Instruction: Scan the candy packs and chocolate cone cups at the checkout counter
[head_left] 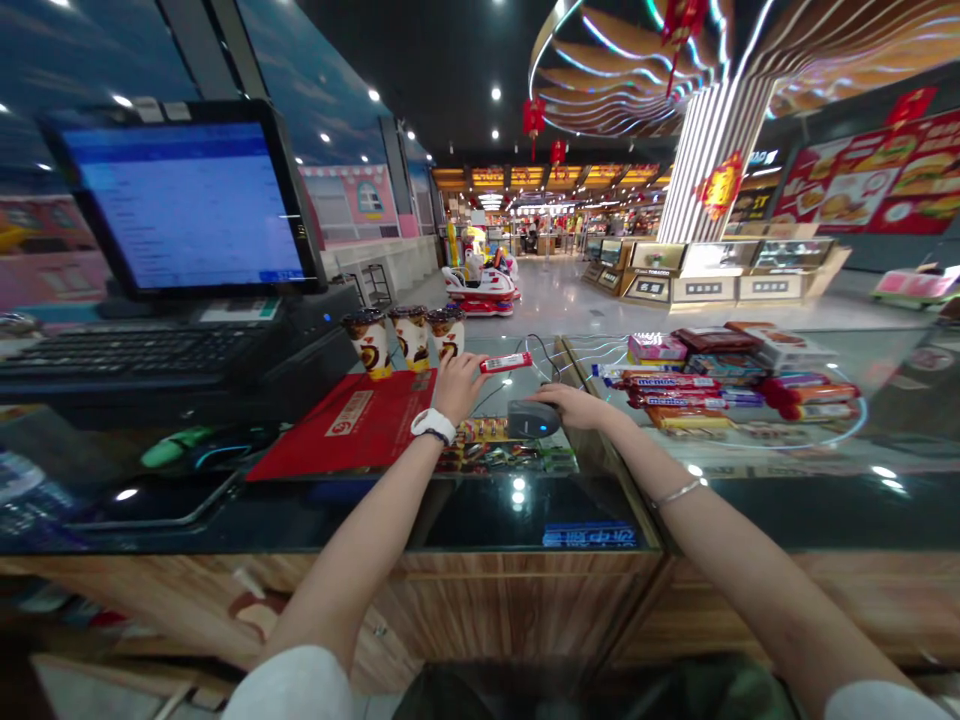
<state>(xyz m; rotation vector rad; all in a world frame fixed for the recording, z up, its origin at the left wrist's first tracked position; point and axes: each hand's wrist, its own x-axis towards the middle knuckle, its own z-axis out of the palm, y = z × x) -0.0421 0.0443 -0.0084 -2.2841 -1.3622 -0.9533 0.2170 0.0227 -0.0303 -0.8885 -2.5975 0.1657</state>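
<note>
My left hand (457, 388) is closed on one end of a small red candy pack (506, 363), which points right with a white barcode-like patch on its side. My right hand (574, 405) grips a dark barcode scanner (534, 420) with a blue light on it. Scanner and pack are close together but apart, above the glass counter. Beneath my left wrist lies a flat red bag (360, 420) with a white logo. Three lidded paper cups (410, 338) stand just behind it.
A monitor (187, 200) and black keyboard (142, 350) occupy the left. A green-lit mouse (202, 450) rests near the counter's front. Several candy rolls and boxes (712, 375) are piled on the right, beside a thin cable. A white-and-red kiddie ride (481, 280) stands beyond the counter.
</note>
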